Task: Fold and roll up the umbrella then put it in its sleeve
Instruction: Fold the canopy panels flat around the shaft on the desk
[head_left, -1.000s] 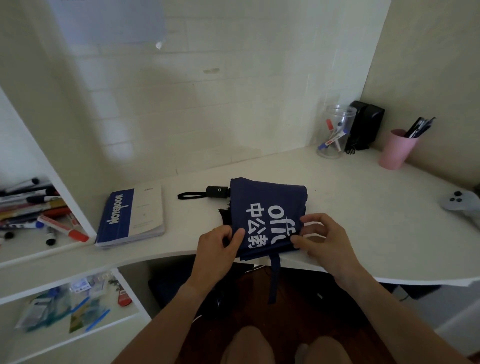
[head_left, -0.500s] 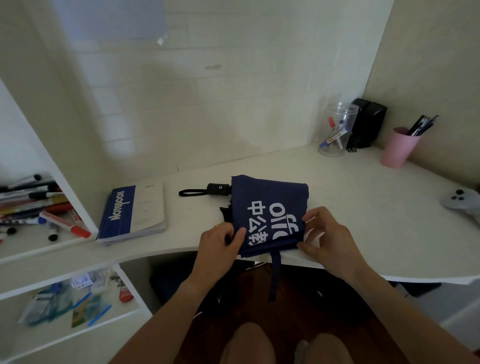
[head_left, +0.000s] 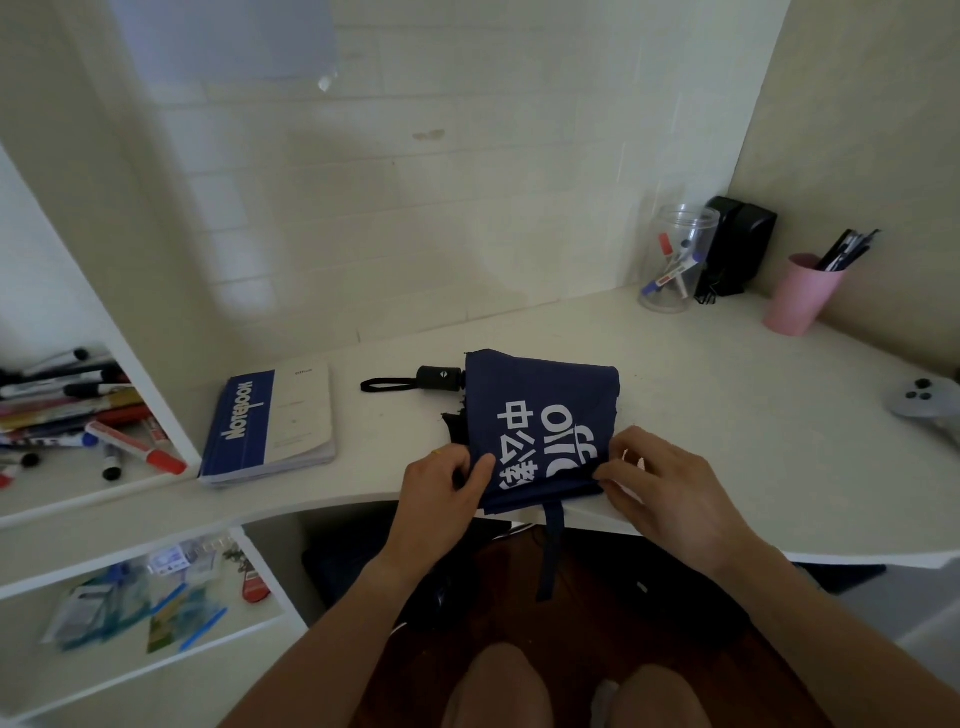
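Navy umbrella (head_left: 540, 415) lies folded flat at centre frame on the white desk (head_left: 727, 405), handle pointing left. Left hand (head_left: 441, 488) pinches its lower-left fabric edge; right hand (head_left: 670, 493) fingers pinch the lower-right edge. Strap hangs over the desk edge.

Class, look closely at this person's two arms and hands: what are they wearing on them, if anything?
Both forearms are bare up to the picture's edge; no sleeves, watch or gloves show. The left hand has a small yellow spot at a knuckle, perhaps a ring, too small to tell. The right hand shows nothing worn.
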